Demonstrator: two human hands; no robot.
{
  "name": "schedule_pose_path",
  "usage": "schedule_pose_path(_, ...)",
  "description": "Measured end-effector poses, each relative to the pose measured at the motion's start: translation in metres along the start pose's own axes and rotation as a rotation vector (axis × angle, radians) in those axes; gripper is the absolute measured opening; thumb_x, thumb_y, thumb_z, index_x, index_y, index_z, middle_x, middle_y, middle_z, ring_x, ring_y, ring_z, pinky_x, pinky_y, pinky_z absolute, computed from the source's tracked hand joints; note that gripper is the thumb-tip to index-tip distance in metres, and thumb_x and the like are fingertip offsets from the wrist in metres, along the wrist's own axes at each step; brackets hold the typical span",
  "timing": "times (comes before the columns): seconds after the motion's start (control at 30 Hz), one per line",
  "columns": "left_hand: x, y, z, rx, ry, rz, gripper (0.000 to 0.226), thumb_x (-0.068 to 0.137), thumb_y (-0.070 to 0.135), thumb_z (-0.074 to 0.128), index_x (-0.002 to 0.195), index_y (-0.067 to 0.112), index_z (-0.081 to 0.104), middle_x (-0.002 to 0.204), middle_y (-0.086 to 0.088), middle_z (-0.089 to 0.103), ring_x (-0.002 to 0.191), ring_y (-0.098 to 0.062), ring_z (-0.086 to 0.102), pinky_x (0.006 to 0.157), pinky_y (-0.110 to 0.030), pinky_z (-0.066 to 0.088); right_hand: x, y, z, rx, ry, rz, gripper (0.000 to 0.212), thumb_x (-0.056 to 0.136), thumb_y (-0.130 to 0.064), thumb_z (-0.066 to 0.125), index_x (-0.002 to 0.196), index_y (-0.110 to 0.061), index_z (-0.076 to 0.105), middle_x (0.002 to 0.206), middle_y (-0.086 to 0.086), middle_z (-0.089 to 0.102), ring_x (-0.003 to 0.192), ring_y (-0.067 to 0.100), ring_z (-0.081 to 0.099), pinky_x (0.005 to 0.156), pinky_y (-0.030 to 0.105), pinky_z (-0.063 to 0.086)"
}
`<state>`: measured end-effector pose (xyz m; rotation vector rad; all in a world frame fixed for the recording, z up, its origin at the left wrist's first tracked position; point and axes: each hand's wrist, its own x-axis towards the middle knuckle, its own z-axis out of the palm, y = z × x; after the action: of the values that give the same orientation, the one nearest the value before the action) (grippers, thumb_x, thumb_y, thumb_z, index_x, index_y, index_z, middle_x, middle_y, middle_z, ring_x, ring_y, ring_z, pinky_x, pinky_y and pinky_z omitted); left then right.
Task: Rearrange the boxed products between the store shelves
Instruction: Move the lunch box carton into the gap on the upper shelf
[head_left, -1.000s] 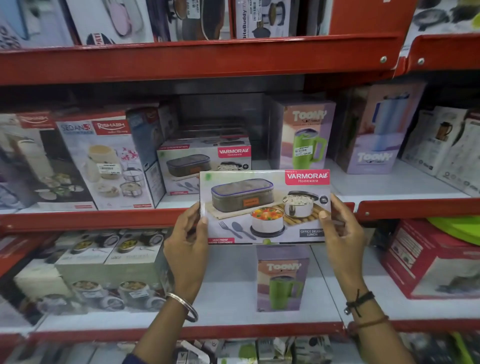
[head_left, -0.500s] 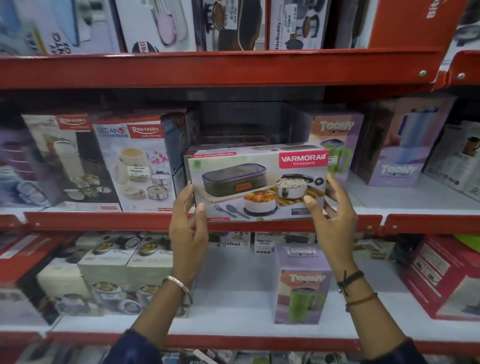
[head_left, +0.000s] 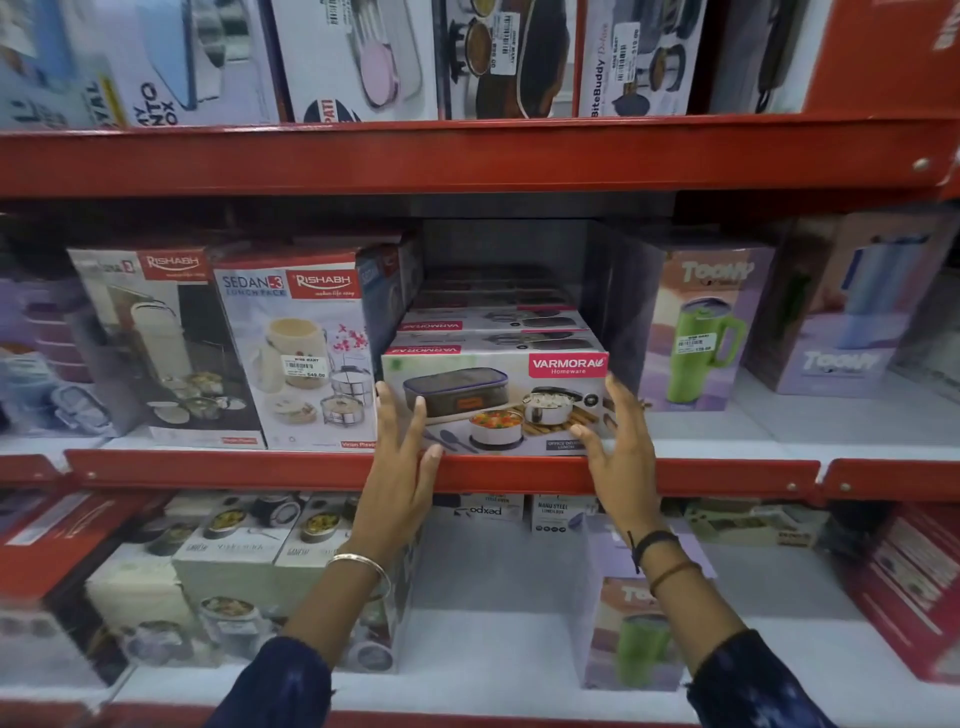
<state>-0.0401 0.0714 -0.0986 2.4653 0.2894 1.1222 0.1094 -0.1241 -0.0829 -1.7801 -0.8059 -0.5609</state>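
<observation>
A white Varmora lunch-box carton (head_left: 493, 400) with a pink logo stands on the middle shelf (head_left: 727, 475), right at its red front edge. More Varmora cartons (head_left: 493, 325) lie stacked behind it. My left hand (head_left: 400, 467) rests with spread fingers against the carton's left front corner. At the right edge is my right hand (head_left: 618, 452), fingers spread, its thumb on the front face. Neither hand is closed around the carton, and the shelf carries it.
Rishabh lunch-pack boxes (head_left: 296, 358) stand close on the left, and a purple Toony mug box (head_left: 696, 332) stands to the right with a gap between. The lower shelf holds another Toony box (head_left: 634, 634) and lunch-box cartons (head_left: 234, 571). Above, boxed cookware (head_left: 509, 57) fills the top shelf.
Both hands have carried the Varmora carton up from in front of the lower shelf and set it on the middle shelf. My fingers have loosened and spread.
</observation>
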Motion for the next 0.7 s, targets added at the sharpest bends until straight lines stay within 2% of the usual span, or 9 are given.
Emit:
schedule_pose_path(0.07,-0.001,-0.006,0.003,0.131,-0.022,0.044,0.059,0.098,0.043,0.022,0.150,0.019,0.006,0.156,0.005,-0.025,0.144,-0.015,-0.016,0.119,-0.034,0.001,0.005,-0.002,0.002,-0.080,-0.017,-0.076,0.076,0.089,-0.009,0.059,0.149,-0.021,0.014,0.159,0.001,0.018,0.144,0.015,0.020,0.112,0.011,0.022)
schedule_pose_path(0.1,-0.001,-0.008,0.005,0.188,-0.037,0.056,0.061,0.097,0.046,0.019,0.149,0.018,0.005,0.157,0.004,-0.022,0.145,-0.014,-0.014,0.119,-0.035,0.001,0.008,-0.002,0.002,-0.122,-0.030,-0.125,0.079,0.090,-0.007,0.057,0.150,-0.022,0.008,0.160,-0.002,0.008,0.145,0.013,0.013,0.108,0.004,0.018)
schedule_pose_path(0.13,-0.001,-0.010,0.008,0.226,-0.049,0.049,0.062,0.097,0.048,0.017,0.149,0.018,0.005,0.157,0.001,-0.018,0.145,-0.013,-0.013,0.119,-0.037,0.002,0.009,-0.002,0.002,-0.158,-0.048,-0.166,0.080,0.090,-0.005,0.055,0.150,-0.023,0.004,0.161,-0.004,0.002,0.146,0.013,0.010,0.106,0.006,0.023)
schedule_pose_path(0.2,-0.001,-0.012,0.012,0.258,-0.050,0.012,0.063,0.096,0.050,0.015,0.149,0.019,0.004,0.158,-0.002,-0.011,0.145,-0.012,-0.012,0.118,-0.040,0.005,0.010,0.000,0.000,-0.218,-0.073,-0.200,0.082,0.091,-0.006,0.054,0.149,-0.029,0.000,0.161,-0.008,-0.002,0.147,0.016,0.014,0.102,0.021,0.036)
schedule_pose_path(0.23,-0.001,-0.012,0.013,0.272,-0.048,-0.001,0.062,0.096,0.050,0.015,0.149,0.019,0.003,0.158,-0.003,-0.010,0.145,-0.012,-0.012,0.118,-0.041,0.005,0.010,0.001,-0.001,-0.245,-0.073,-0.199,0.083,0.091,-0.008,0.055,0.149,-0.030,0.000,0.161,-0.008,-0.001,0.146,0.018,0.017,0.101,0.026,0.037)
schedule_pose_path(0.33,-0.006,-0.010,0.016,0.308,-0.046,-0.010,0.062,0.096,0.051,0.012,0.149,0.018,0.006,0.159,-0.003,-0.007,0.145,-0.014,-0.008,0.118,-0.042,0.005,0.011,0.003,-0.003,-0.308,-0.080,-0.191,0.083,0.090,-0.014,0.058,0.150,-0.028,0.002,0.161,-0.006,0.002,0.145,0.020,0.021,0.103,0.030,0.033)
schedule_pose_path(0.47,-0.014,0.003,0.018,0.233,0.013,-0.037,0.054,0.097,0.042,0.025,0.143,0.015,0.028,0.159,-0.004,0.010,0.146,-0.016,0.007,0.117,-0.046,0.007,0.009,0.006,-0.013,-0.324,-0.153,-0.208,0.078,0.092,-0.022,0.057,0.150,-0.023,0.005,0.161,-0.003,0.000,0.148,0.015,0.006,0.118,0.038,0.019)
schedule_pose_path(0.57,-0.026,0.025,0.024,0.089,0.076,-0.006,0.043,0.096,0.034,0.033,0.133,0.015,0.042,0.155,-0.005,0.025,0.144,-0.014,0.014,0.117,-0.046,0.010,-0.006,0.006,-0.031,-0.227,-0.120,-0.185,0.069,0.093,-0.025,0.056,0.149,-0.017,0.016,0.160,0.000,0.010,0.148,0.014,0.008,0.119,0.034,0.014)
schedule_pose_path(0.7,-0.054,0.063,0.048,-0.070,0.065,0.074,0.035,0.095,0.026,0.039,0.127,0.015,0.045,0.152,-0.004,0.029,0.144,-0.016,0.017,0.119,-0.040,0.011,-0.049,0.017,-0.065,-0.029,-0.008,-0.039,0.059,0.094,-0.024,0.052,0.146,-0.023,0.025,0.156,-0.010,0.019,0.145,0.004,0.016,0.116,0.014,0.014)
